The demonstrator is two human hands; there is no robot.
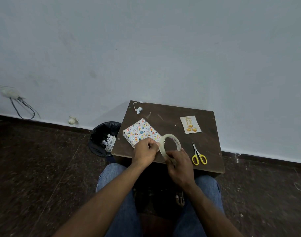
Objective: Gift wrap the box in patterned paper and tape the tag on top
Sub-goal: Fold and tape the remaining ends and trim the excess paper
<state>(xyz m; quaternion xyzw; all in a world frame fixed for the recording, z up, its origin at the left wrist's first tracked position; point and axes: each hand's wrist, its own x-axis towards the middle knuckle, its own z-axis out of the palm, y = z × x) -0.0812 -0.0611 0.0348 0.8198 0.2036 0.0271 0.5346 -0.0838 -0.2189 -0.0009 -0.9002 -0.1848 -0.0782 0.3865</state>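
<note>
A box wrapped in white patterned paper (140, 130) lies on the left half of a small dark wooden table (209, 142). A beige gift tag (190, 124) with yellow ornaments lies flat at the table's back right. I hold a clear tape roll (170, 144) upright above the table's front edge. My right hand (178, 164) grips the roll's lower rim. My left hand (144, 150) pinches at the roll's left edge, just in front of the box, and covers the box's near corner.
Yellow-handled scissors (198, 155) lie shut at the table's front right. Paper scraps (137, 107) sit at the back left corner. A black-lined bin (101, 134) with paper offcuts stands on the floor left of the table. The wall is right behind it.
</note>
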